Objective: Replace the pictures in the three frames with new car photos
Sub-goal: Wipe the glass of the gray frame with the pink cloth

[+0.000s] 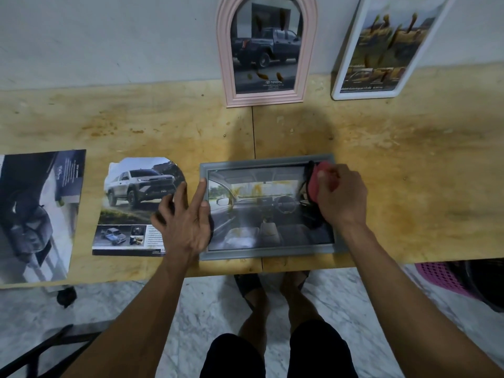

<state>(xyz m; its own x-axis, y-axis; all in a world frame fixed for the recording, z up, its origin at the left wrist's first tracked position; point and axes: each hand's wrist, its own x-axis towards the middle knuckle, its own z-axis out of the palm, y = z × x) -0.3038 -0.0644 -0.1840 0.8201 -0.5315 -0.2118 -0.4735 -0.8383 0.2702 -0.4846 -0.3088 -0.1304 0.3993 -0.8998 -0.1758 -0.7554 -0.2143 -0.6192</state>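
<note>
A grey rectangular frame (268,161) lies flat at the table's near edge, showing a car-interior photo. My left hand (185,216) rests spread on its left border, index finger along the frame edge. My right hand (341,195) grips a red and black cloth (315,184) pressed on the glass at the frame's right end. A pink arched frame (267,100) with a dark pickup photo leans on the wall behind. A white frame (351,85) with a yellowish car photo leans at the back right.
A cut-out Toyota pickup page (131,203) lies left of the grey frame, partly under my left hand. A larger brochure sheet (35,211) lies at the far left. A pink basket (441,279) stands on the floor at the right. My feet are under the wooden table (409,186).
</note>
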